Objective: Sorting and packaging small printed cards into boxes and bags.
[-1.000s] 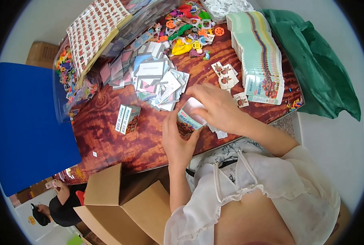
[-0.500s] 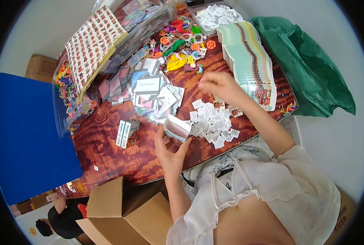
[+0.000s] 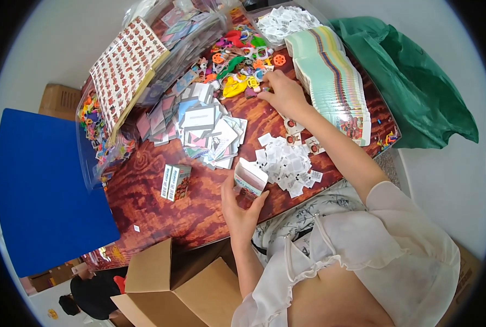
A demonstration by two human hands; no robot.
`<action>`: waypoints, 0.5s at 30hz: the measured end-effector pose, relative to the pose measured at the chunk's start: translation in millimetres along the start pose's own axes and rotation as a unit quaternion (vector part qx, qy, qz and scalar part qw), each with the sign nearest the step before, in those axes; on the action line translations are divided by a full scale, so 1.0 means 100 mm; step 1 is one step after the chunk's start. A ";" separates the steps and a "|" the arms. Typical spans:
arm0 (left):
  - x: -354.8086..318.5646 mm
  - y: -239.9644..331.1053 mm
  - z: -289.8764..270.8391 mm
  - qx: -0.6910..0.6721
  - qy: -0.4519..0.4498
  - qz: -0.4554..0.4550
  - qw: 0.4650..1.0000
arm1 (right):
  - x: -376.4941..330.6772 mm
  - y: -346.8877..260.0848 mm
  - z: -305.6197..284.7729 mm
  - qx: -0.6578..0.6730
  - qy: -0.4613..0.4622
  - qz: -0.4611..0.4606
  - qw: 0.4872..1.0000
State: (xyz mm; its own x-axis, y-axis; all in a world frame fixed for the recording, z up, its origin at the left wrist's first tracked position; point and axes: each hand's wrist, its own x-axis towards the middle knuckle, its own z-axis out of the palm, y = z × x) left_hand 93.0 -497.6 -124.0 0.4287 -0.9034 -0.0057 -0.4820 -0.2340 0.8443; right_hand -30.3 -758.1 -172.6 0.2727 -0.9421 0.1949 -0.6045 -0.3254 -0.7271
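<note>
My left hand (image 3: 242,212) holds a small open carton (image 3: 251,178) upright, thumb and fingers on its sides, its open top toward me. At the near edge of a pile of colourful plastic toys (image 3: 237,68), my right hand (image 3: 288,95) has its thumb and forefinger around a small toy (image 3: 265,89), mostly hidden by the fingers. Between my hands lies a heap of small white paper slips (image 3: 286,163), with a few picture cards (image 3: 293,138) at its far side. Two closed small cartons (image 3: 176,182) stand together to the left.
Loose cards (image 3: 205,122) spread over the table's middle. Long rows of flat cartons (image 3: 333,82) stand at right, beside a green plastic bag (image 3: 406,82). Sticker sheets (image 3: 127,71) lie far left. An open cardboard box (image 3: 150,267) sits below the near edge; a person (image 3: 93,291) is beyond.
My right hand has moved away from me, from above the slips to the toy pile's edge. The left hand still holds the open carton, now slightly farther right in view.
</note>
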 end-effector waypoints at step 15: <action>0.03 -0.09 -0.06 -0.047 0.008 -0.050 0.998 | 0.00 0.14 -0.14 0.423 -0.175 0.169 0.873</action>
State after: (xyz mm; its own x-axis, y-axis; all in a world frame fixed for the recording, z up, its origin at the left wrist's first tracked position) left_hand 102.8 -496.3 -128.3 0.4840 -0.8710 -0.0843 -0.3635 -0.2877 0.8861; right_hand -49.0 -763.5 -173.4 0.4873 -0.8424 -0.2300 0.0330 0.2810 -0.9592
